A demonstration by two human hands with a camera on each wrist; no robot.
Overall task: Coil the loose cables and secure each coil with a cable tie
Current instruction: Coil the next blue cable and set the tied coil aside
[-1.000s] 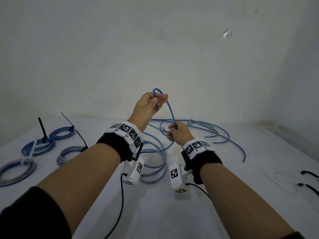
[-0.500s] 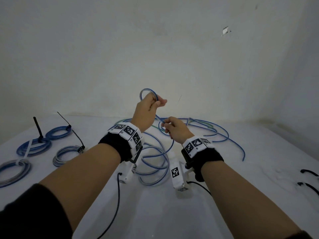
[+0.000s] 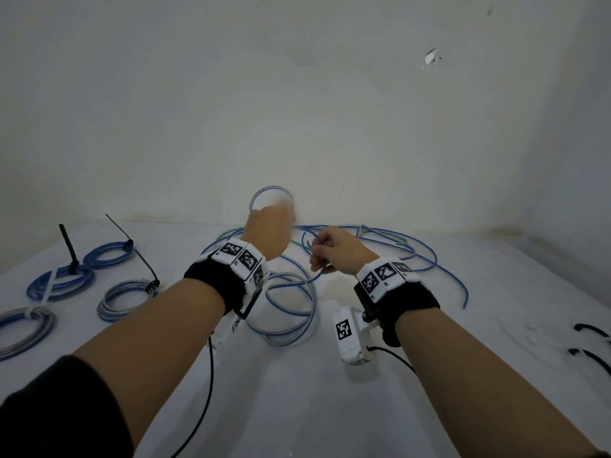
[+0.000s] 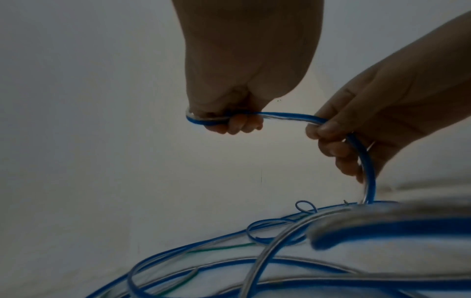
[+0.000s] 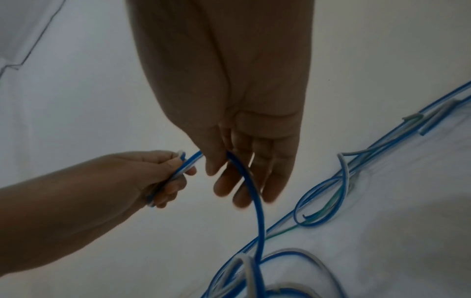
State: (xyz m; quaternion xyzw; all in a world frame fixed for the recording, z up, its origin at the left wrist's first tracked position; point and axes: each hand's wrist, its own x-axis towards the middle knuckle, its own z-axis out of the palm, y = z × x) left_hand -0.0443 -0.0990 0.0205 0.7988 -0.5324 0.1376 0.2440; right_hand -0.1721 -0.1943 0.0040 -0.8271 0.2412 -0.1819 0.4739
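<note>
A long blue and clear cable [image 3: 291,312] lies in loose turns on the white table [image 3: 297,408]. My left hand [image 3: 268,231] is raised over it and grips a small ring of this cable [image 3: 271,192] that stands above the fist. In the left wrist view its curled fingers [image 4: 230,126] clamp the strand [image 4: 285,118]. My right hand [image 3: 337,251] is close to the right and holds the same cable between thumb and fingers [image 5: 230,161], from where the strand [image 5: 258,217] drops to the table.
Several tied coils lie at the left: blue ones [image 3: 107,256] [image 3: 61,283] and paler ones [image 3: 127,300] [image 3: 23,330]. More loose blue cable [image 3: 426,259] with a green strand sprawls by the wall. Black cable ties [image 3: 591,330] [image 3: 593,358] lie at the right edge.
My left hand has dropped a little and turned leftward, and the short bend it held has become a full ring. My right hand has slid along the cable close to the left hand.
</note>
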